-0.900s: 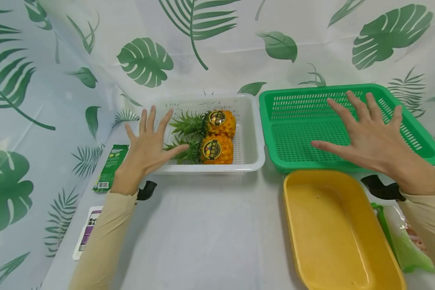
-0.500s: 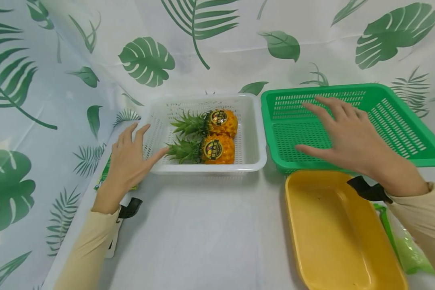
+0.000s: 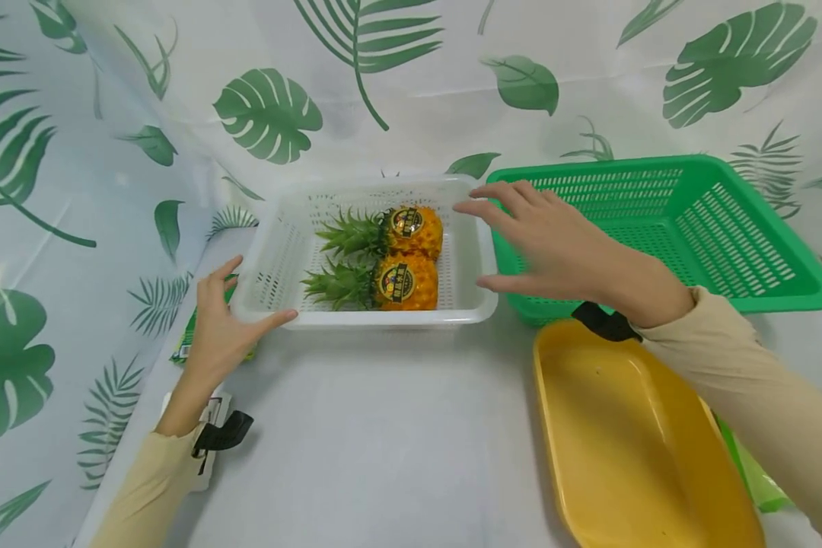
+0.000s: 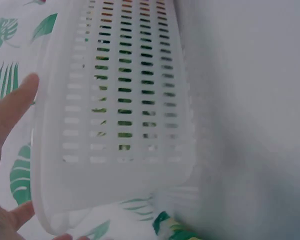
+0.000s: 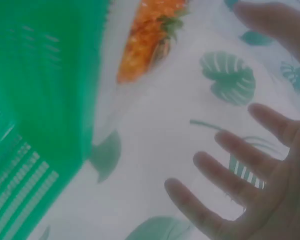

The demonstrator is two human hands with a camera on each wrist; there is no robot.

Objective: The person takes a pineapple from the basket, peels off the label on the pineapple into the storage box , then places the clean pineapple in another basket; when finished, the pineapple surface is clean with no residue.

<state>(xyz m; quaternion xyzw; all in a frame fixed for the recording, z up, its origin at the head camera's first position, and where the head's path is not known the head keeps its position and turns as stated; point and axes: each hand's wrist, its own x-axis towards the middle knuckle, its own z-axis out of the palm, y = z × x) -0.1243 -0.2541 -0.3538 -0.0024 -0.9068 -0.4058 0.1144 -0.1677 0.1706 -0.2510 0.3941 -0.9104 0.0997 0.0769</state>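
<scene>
White basket (image 3: 397,317) sits on the table between both hands, long axis running across from left hand to right.

Left hand (image 3: 222,335) is nearer: thumb by the front-left corner, fingers by the left end of the rim. Fingers spread, nothing gripped; can't confirm contact. Right hand (image 3: 562,243) is spread too, holding nothing; fingertips show over the basket's right rim, but the right wrist view puts them clear of it.

Inside, right of the left hand: near pineapple (image 3: 378,288), crown toward that hand, and far pineapple (image 3: 387,228) beyond it, parallel, bodies touching. Each carries a round black-and-gold sticker with a dark banner, seemingly Chinese characters, too small to read surely.

Green packet (image 3: 185,342) lies behind the left hand, print hidden or illegible. White card (image 3: 218,411) is partly under the left wrist, unreadable.

Green basket (image 3: 657,228) is under and right of the right hand. Yellow tub (image 3: 610,441) sits closer to the body, below the right forearm.
</scene>
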